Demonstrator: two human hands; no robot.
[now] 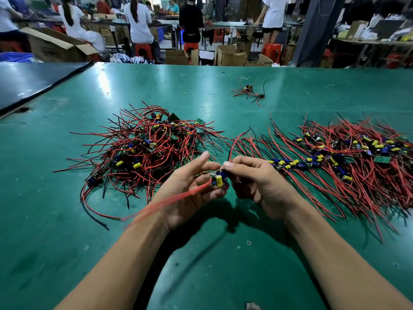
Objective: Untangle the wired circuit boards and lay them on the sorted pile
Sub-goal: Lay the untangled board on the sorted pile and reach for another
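Note:
A small circuit board [218, 179] with a yellow and a blue capacitor is held between both hands above the green table [67, 231]. My right hand [257, 184] pinches its top edge, where a red and a black wire rise. My left hand [190, 189] cups it from the left with the forefinger stretched out; blurred red wires [165, 203] trail across this palm toward the lower left. The tangled pile [145, 148] of boards and red and black wires lies left of centre. The sorted pile [342, 159], wires combed parallel, spreads on the right.
A few stray wired boards [249, 91] lie further back with a yellow rubber band [183, 93] near them. A dark panel [33, 81] covers the table's far left corner. Beyond the table, people work at benches among cardboard boxes and red stools.

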